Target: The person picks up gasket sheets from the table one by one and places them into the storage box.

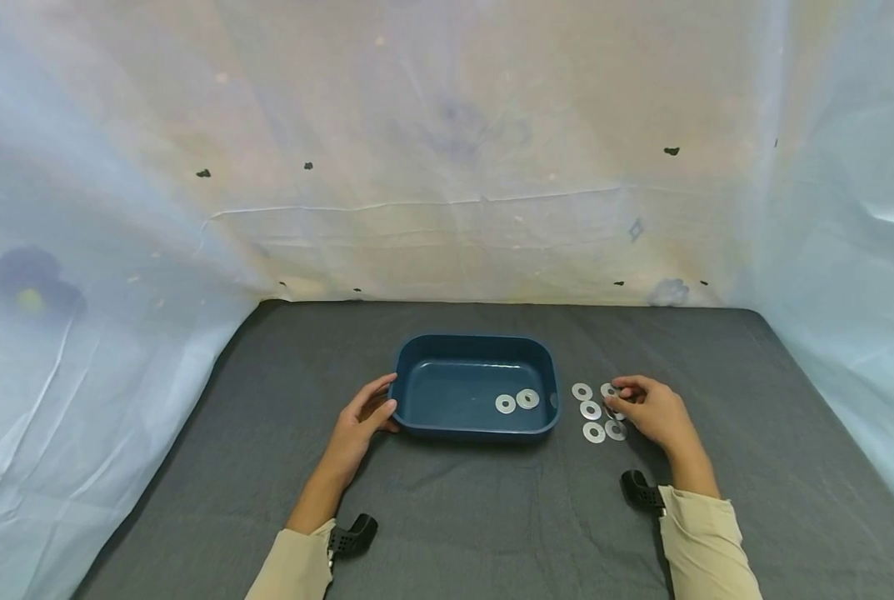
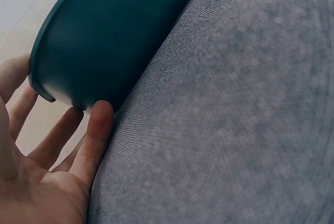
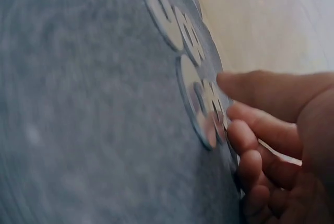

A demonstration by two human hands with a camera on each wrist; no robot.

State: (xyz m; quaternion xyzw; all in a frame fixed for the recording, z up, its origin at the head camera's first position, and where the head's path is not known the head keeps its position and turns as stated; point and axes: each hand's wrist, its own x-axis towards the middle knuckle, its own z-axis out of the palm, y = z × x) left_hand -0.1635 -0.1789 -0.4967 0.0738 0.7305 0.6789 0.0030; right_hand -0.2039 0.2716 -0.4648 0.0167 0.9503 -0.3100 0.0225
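Observation:
A dark blue rectangular tray (image 1: 461, 432) stands on the grey cloth, with two flat metal washers (image 1: 526, 399) lying inside near its right end. My left hand (image 1: 360, 425) is at the tray's left end; in the left wrist view its fairly straight fingers touch the outer wall (image 2: 99, 41). Right of the tray, several washers (image 1: 591, 410) lie loose on the cloth. Over the far right ones hovers my right hand (image 1: 652, 410), thumb and forefinger spread a little apart. In the right wrist view, the nearest washer (image 3: 189, 101) lies just beyond the fingertips, and no washer shows between them.
Grey cloth (image 1: 476, 517) covers the table. A pale patterned curtain (image 1: 447, 208) hangs behind the table and along both sides. Black wrist mounts (image 1: 352, 536) sit at both sleeve cuffs.

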